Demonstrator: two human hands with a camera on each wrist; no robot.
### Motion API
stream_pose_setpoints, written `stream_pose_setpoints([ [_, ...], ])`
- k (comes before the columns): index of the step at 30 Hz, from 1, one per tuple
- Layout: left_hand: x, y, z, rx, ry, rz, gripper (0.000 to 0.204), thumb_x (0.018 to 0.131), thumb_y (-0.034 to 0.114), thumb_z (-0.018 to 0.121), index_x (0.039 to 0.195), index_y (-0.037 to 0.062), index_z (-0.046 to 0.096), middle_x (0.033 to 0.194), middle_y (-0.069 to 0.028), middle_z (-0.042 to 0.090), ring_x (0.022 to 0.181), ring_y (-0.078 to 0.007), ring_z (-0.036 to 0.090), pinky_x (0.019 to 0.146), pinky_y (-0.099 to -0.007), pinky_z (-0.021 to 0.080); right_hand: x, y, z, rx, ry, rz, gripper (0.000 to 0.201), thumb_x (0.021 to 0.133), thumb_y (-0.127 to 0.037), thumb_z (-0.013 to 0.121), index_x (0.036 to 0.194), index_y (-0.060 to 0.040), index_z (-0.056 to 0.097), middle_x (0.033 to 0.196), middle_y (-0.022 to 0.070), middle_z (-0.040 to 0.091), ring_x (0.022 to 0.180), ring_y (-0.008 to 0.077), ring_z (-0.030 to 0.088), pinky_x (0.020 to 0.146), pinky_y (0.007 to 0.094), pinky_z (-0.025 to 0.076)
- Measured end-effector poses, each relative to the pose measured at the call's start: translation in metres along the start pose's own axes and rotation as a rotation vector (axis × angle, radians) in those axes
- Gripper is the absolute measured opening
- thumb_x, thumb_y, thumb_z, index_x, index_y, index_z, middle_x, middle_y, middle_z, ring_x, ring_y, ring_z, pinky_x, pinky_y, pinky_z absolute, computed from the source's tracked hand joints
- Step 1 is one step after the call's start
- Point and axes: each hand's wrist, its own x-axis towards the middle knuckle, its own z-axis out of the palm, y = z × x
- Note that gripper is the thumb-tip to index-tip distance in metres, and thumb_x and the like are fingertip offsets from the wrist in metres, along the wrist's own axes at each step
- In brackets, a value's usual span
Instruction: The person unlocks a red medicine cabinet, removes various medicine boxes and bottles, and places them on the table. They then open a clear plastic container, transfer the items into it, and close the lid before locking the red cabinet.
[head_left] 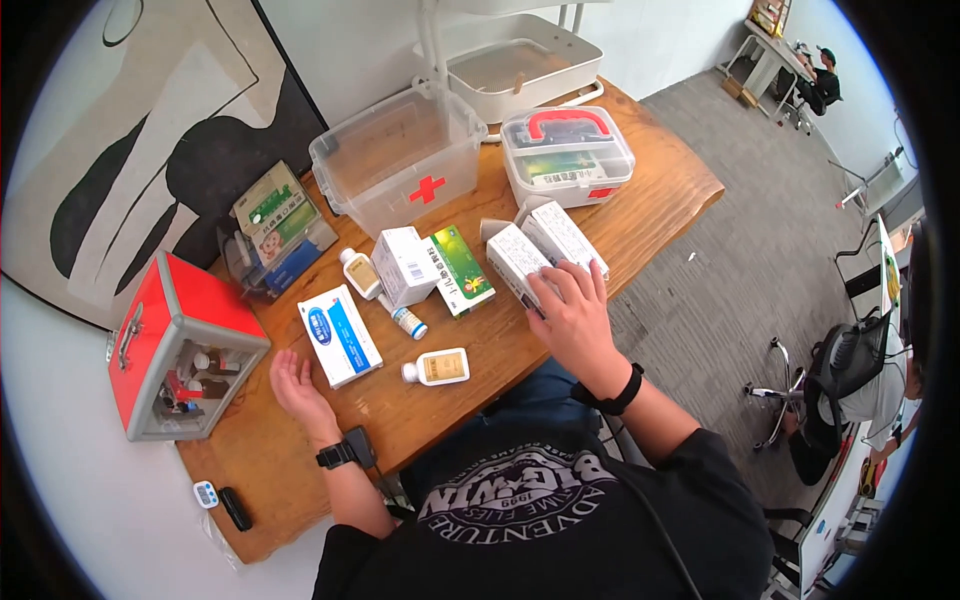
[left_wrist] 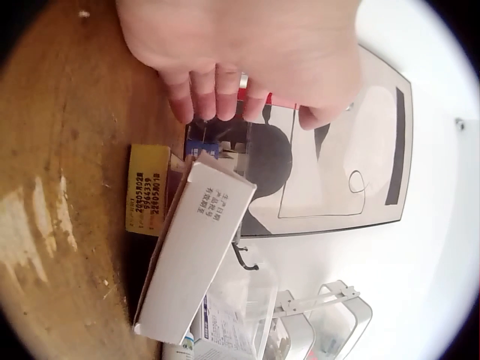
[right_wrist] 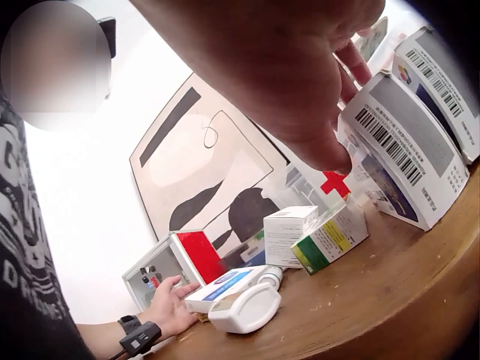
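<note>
My right hand (head_left: 575,325) grips a white box (head_left: 515,260), thumb at its near side and fingers over the top; a second white box (head_left: 565,236) stands against it. In the right wrist view, the hand (right_wrist: 300,82) covers part of the held box (right_wrist: 394,135). My left hand (head_left: 303,395) rests palm up, fingers loosely bent and holding nothing, left of a blue-and-white box (head_left: 340,337). Between the hands are a green box (head_left: 460,270), an upright white box (head_left: 404,266), a small tube (head_left: 409,322) and two white bottles (head_left: 443,367) (head_left: 360,273).
Clear bins with red crosses (head_left: 400,190) (head_left: 570,160) stand at the back, beside a white rack (head_left: 525,75). A red case (head_left: 190,345) and a holder with boxes (head_left: 278,235) are on the left. A small timer (head_left: 205,494) lies near the left corner.
</note>
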Motion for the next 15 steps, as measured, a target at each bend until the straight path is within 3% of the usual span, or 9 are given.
stream_pose_setpoints([
  [2,-0.012,0.009,-0.002,0.048,0.006,0.004,0.043,0.11,0.029,0.048,0.142,0.0,0.056,0.142,-0.0169,0.058,0.134,-0.0275,0.054,0.111,-0.0446,0.045,0.002,-0.002,-0.003,0.01,-0.021,-0.057,0.052,0.081,-0.017,0.081,0.131,-0.0117,0.067,0.139,0.0119,0.061,0.127,0.0323,0.057,0.116,0.0533,0.042],
  [4,-0.023,0.015,-0.005,0.171,0.065,0.068,0.038,0.111,0.023,0.05,0.14,-0.0007,0.058,0.14,-0.0166,0.059,0.132,-0.0263,0.056,0.109,-0.0417,0.047,0.005,-0.003,-0.004,0.167,-0.071,-0.012,0.053,0.082,-0.014,0.08,0.133,-0.012,0.065,0.141,0.0168,0.057,0.123,0.0363,0.06,0.109,0.0486,0.049],
  [8,-0.046,0.049,0.01,0.392,0.089,0.166,0.034,0.111,0.02,0.05,0.136,-0.0006,0.061,0.136,-0.0145,0.062,0.126,-0.0231,0.059,0.107,-0.0397,0.048,0.005,-0.002,0.01,0.201,-0.065,0.047,0.059,0.084,-0.012,0.078,0.14,-0.0117,0.06,0.139,0.0212,0.056,0.118,0.041,0.062,0.1,0.0459,0.055],
  [11,-0.057,0.069,0.03,0.464,0.035,0.267,0.029,0.11,0.014,0.052,0.131,-0.0019,0.063,0.126,-0.0121,0.066,0.118,-0.0197,0.062,0.104,-0.0359,0.05,0.004,0.001,0.016,0.256,-0.093,0.176,0.067,0.085,-0.012,0.077,0.147,-0.0125,0.053,0.132,0.0196,0.058,0.117,0.0424,0.062,0.096,0.0471,0.056],
  [14,-0.067,0.089,0.062,0.497,-0.26,0.253,0.023,0.107,0.007,0.053,0.125,-0.0027,0.065,0.112,-0.0094,0.069,0.109,-0.0181,0.066,0.101,-0.0337,0.051,0.006,0.009,0.007,0.338,-0.086,0.177,0.07,0.085,-0.013,0.077,0.151,-0.0141,0.052,0.126,0.015,0.063,0.115,0.0418,0.063,0.09,0.046,0.058],
  [15,-0.07,0.091,0.072,0.499,-0.255,0.249,0.023,0.107,0.007,0.053,0.125,-0.0027,0.065,0.112,-0.0094,0.069,0.109,-0.0181,0.066,0.101,-0.0337,0.051,0.009,0.01,-0.003,0.339,-0.092,0.174,0.07,0.085,-0.013,0.077,0.151,-0.0141,0.052,0.126,0.015,0.063,0.115,0.0418,0.063,0.09,0.046,0.058],
])
